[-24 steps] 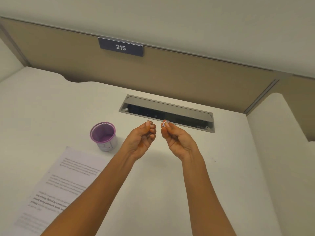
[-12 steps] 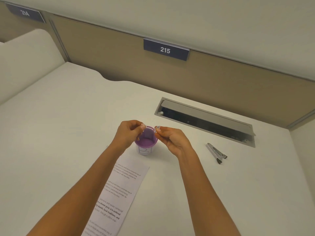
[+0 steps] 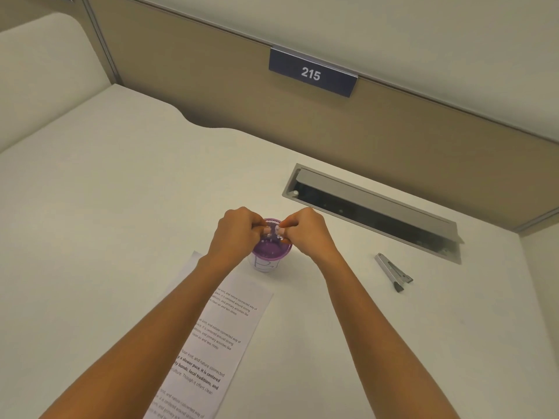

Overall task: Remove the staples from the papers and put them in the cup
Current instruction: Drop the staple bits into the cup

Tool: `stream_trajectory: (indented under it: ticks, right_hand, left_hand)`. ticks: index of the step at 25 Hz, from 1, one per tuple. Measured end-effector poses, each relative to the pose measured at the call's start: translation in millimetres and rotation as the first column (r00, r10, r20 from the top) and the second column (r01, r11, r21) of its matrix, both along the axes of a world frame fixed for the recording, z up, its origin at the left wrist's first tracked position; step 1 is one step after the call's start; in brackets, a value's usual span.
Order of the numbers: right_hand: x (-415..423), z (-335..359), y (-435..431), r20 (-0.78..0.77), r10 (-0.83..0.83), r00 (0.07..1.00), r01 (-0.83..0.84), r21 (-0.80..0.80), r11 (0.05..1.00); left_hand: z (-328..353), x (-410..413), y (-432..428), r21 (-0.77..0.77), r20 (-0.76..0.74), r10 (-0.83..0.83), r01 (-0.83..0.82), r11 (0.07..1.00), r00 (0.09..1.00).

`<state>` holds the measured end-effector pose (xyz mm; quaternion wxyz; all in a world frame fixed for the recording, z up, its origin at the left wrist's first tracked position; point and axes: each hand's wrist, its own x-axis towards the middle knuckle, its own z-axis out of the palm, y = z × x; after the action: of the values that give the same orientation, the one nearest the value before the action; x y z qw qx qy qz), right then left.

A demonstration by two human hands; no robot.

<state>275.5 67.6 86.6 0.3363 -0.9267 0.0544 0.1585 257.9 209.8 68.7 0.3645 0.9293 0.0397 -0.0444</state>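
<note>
A printed white sheet of paper [image 3: 223,337] lies flat on the pale desk surface [image 3: 106,207], its lines of black text running toward the near edge and partly covered by the person's left forearm; its far corner sits just beside the small purple-lined paper cup [image 3: 270,257], which stands upright on the desk at centre; above the cup's open mouth the left hand [image 3: 234,234] is curled into a loose fist, fingertips pinched toward those of the right hand [image 3: 307,234], which is curled the same way, the two sets of fingertips nearly meeting over the rim; whether either pinch has a staple in it cannot be told, since anything there is too small and blurred to make out; to the right, well apart from the cup, a small grey metal staple remover [image 3: 393,272] lies flat on the desk; behind it a long brushed-metal cable hatch [image 3: 372,207] is set into the desk, its lid raised; on the tan partition [image 3: 181,80] above hangs a dark blue number plate [image 3: 313,74] reading 215.
</note>
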Motion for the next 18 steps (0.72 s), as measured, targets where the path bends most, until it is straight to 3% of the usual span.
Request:
stream_trajectory:
  ticks: [9, 18]
  right_hand:
    - [-1.1, 12.1, 5.8, 0.038, 0.062, 0.997, -0.055, -0.155, 0.986]
    - [-4.5, 19.5, 9.9, 0.072, 0.127, 0.989, -0.112, -0.183, 0.977]
  left_hand:
    - [1.0, -3.6, -3.3, 0.116, 0.025, -0.105, 0.101, 0.988, 0.994]
    - [12.4, -9.0, -2.8, 0.069, 0.089, -0.024, 0.018, 0.997, 0.996]
